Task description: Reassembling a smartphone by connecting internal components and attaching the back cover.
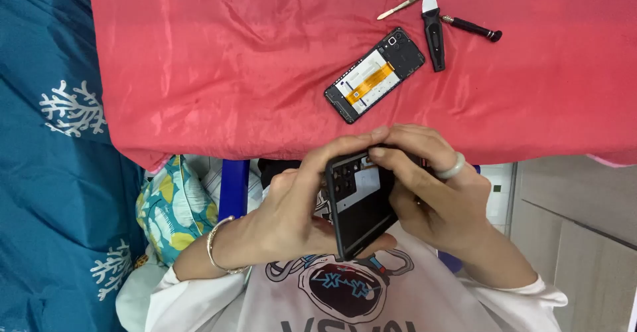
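Both my hands hold a black opened phone body (358, 206) close over my lap, in front of the red cloth's edge. My left hand (292, 206) wraps its left side and lower corner, thumb under it. Fingers of my right hand (431, 192), which wears a pale ring, curl over its top right edge. A second opened phone (375, 74), black with an orange flex strip and a white panel, lies untouched on the red cloth (232, 73).
Beyond the lying phone are a black-handled opening tool (434, 33), a black screwdriver (472, 28) and a metal spudger (402, 5). A blue patterned cloth (46, 172) hangs at the left. A floral cushion (169, 206) sits beside my left arm.
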